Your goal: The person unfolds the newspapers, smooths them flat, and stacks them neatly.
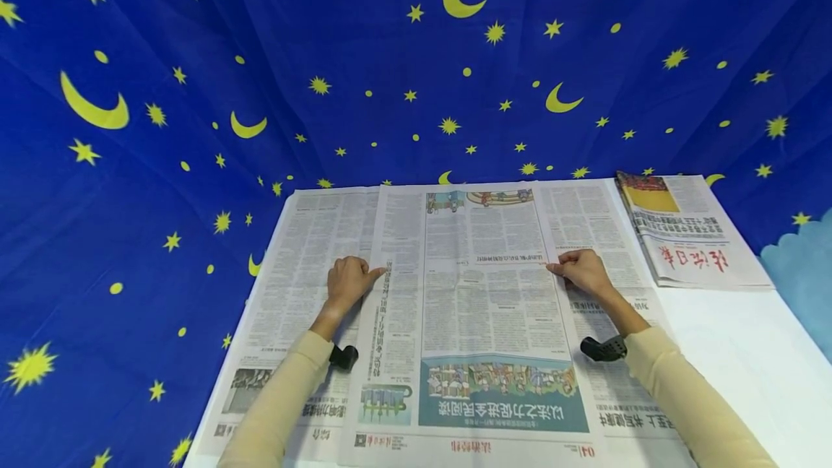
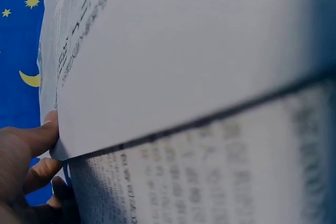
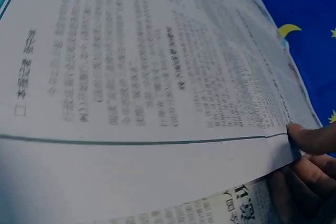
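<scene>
A single newspaper sheet (image 1: 490, 316) with a blue-green illustrated panel lies over a wider spread newspaper (image 1: 292, 266). My left hand (image 1: 351, 283) pinches the sheet's left edge between thumb and fingers; the left wrist view shows the thumb (image 2: 44, 136) on top and the other fingers curled below. On the opposite edge, my right hand (image 1: 583, 271) pinches the paper the same way, its thumb (image 3: 310, 139) pressing from above in the right wrist view. Both edges stand slightly off the newspaper underneath.
A folded newspaper stack (image 1: 695, 233) with a red masthead sits at the right rear of the white table (image 1: 734, 338). Behind and to the left hangs a blue cloth (image 1: 390, 42) with yellow moons and stars. Each wrist carries a black camera (image 1: 603, 349).
</scene>
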### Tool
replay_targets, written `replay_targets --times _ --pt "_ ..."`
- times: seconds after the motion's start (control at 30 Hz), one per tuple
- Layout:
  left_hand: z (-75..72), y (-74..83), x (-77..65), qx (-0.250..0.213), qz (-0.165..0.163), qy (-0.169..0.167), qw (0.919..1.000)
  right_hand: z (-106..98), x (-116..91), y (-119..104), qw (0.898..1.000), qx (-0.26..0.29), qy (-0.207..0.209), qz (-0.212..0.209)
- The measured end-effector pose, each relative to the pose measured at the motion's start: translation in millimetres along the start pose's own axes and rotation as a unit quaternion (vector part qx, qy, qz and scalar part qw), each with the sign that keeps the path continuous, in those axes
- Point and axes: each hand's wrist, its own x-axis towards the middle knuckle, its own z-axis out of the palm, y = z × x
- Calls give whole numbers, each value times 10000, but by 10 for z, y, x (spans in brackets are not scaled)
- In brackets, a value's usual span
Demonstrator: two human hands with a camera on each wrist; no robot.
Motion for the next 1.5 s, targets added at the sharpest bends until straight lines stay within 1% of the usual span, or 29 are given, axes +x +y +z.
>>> replay_targets --times 0.2,0.3,0.47,0.67,0.8,0.87,0.93,1.0,1.07,1.13,1.23,1.3,1.4,1.5 --pt "2 32 53 -67 -401 -91 9991 -105 11 -38 9966 544 -566 232" --pt "-14 55 76 -81 -497 -90 9987 -138 26 -58 9952 639 -721 197" --pt "-47 94 129 -118 -472 -24 9988 -177 64 -81 9960 590 -651 157" --pt "-90 124 177 -203 -459 -39 9987 -242 102 -88 9955 716 -598 179" --pt "-80 138 205 51 -480 129 9988 -274 111 -114 9964 647 -531 169" --pt "-67 162 205 279 -454 233 9983 -274 108 -123 9972 546 -483 166" --pt "-46 205 200 417 -355 309 9980 -262 97 -129 9976 503 -434 199" --pt "-16 276 190 411 -130 352 9984 -241 85 -119 9975 530 -417 219" --pt "38 366 187 267 199 373 9988 -213 61 -104 9974 561 -397 208" --pt "110 473 192 -26 569 320 9979 -177 36 -86 9970 645 -364 230" --pt "212 673 216 -709 958 -2 9929 -128 -7 -61 9962 786 -305 200" --pt "266 826 239 -1217 1106 -367 9857 -93 -35 -39 9954 897 -238 223" --pt "347 1053 248 -1884 1341 -1059 9671 -36 -96 18 9947 982 -198 226" --pt "462 1263 187 -2239 1574 -1745 9459 52 -193 114 9934 1096 -179 299"
